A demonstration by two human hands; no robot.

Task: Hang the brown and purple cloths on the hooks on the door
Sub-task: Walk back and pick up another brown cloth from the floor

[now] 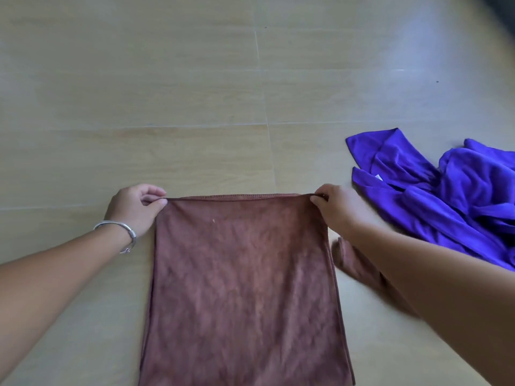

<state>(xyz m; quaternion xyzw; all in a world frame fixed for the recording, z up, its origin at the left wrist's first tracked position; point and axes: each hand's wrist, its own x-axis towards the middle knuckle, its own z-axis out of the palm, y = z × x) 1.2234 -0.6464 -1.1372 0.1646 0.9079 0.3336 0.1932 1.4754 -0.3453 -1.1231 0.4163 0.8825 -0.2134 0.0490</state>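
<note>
The brown cloth (pixel 242 288) hangs stretched flat in front of me, its top hem level and taut. My left hand (pixel 136 207), with a silver bangle on the wrist, pinches the cloth's top left corner. My right hand (pixel 338 207) pinches the top right corner. A fold of the same brown cloth shows under my right forearm. The purple cloth (pixel 446 196) lies crumpled on the floor to the right, apart from both hands. No door or hooks are in view.
Light wood-pattern floor tiles (pixel 167 93) fill the view below and beyond the cloths. A dark blurred shape (pixel 501 15) sits in the top right corner.
</note>
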